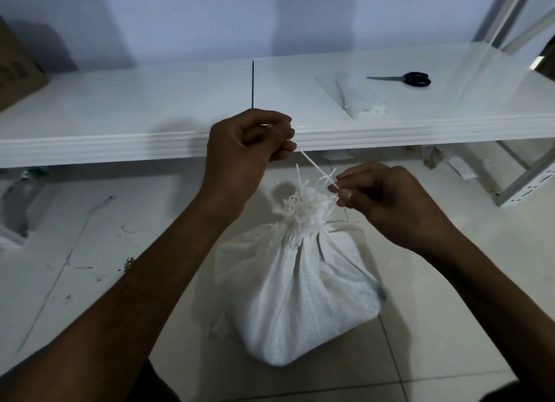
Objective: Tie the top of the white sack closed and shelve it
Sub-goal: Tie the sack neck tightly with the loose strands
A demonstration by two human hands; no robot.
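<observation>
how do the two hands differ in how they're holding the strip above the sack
The left hand is raised higher, level with the shelf edge, while the right hand sits lower, just beside the sack's gathered top. The left hand is curled into a fist around the white strip; the right hand pinches it between fingertips. Both grip the same strip, pulled taut between them.

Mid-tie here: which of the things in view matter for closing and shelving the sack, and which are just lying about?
In the job:
white sack
white tie strip, pulled between left hand and right hand
white shelf

Lying about:
scissors
cardboard box
clear plastic bag
</observation>
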